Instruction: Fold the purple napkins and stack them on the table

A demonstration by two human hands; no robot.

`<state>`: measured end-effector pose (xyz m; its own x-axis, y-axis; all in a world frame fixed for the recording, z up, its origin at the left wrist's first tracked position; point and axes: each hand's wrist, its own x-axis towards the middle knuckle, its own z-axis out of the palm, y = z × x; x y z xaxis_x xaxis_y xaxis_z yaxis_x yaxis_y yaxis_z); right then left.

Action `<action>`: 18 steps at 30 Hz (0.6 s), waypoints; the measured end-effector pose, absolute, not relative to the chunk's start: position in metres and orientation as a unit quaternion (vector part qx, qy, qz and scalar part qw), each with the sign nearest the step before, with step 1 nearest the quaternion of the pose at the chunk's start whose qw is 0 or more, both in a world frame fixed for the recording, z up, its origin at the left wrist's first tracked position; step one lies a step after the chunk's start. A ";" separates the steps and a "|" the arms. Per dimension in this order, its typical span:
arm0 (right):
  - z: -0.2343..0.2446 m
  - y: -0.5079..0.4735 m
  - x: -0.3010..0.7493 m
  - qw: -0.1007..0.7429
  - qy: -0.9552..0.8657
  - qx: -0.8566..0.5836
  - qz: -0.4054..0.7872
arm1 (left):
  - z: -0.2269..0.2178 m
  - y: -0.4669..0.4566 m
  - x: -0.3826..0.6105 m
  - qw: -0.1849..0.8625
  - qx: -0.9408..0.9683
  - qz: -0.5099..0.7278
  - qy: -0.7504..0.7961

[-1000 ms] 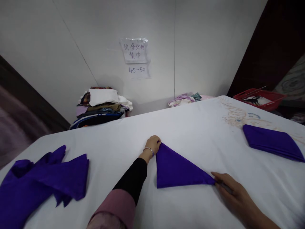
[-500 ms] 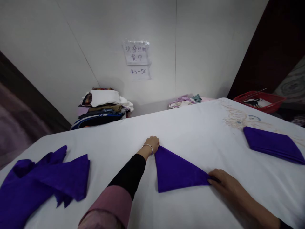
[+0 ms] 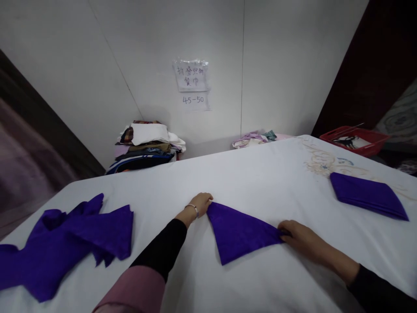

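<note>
A purple cloth napkin [image 3: 239,232], folded into a triangle, is held between my two hands over the white tablecloth [image 3: 254,182]. My left hand [image 3: 200,203], with a bracelet at its wrist, pinches the upper left corner. At the right-hand tip, the fingers of my right hand [image 3: 295,234] are closed on the cloth. The napkin's lowest corner points toward me. To the left, more purple napkins [image 3: 74,234] lie in a loose, rumpled heap. Further right rests a neat flat stack of folded purple napkins [image 3: 368,195].
A pile of folded clothes [image 3: 148,145] stands against the wall beyond the table, with pale lilac cloth [image 3: 250,139] right of it. A red basket [image 3: 368,145] holding dark-handled scissors sits at the back right. A handwritten paper sign [image 3: 193,80] hangs on the wall.
Both hands have shifted slightly left with the napkin, whose triangle has turned a little, its right tip rising. The camera view has also moved slightly.
</note>
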<state>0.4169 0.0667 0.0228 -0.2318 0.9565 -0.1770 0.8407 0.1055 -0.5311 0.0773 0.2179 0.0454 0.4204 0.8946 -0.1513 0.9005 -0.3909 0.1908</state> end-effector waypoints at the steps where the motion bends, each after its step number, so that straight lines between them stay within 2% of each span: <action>1: 0.025 0.068 0.416 0.099 -0.736 -0.608 0.279 | 0.048 0.215 0.074 0.130 0.835 -0.012 0.534; 7: 0.038 0.074 0.411 0.068 -0.767 -0.574 0.279 | 0.070 0.189 0.053 0.149 0.855 -0.014 0.497; 12: 0.049 0.082 0.409 0.099 -0.817 -0.526 0.213 | 0.100 0.169 0.039 0.119 0.874 -0.007 0.471; 14: 0.062 0.093 0.408 0.128 -0.831 -0.520 0.152 | 0.121 0.167 0.032 0.057 0.888 0.036 0.455; 18: 0.089 0.124 0.409 0.225 -0.847 -0.477 -0.068 | 0.152 0.164 0.017 -0.170 0.881 0.183 0.402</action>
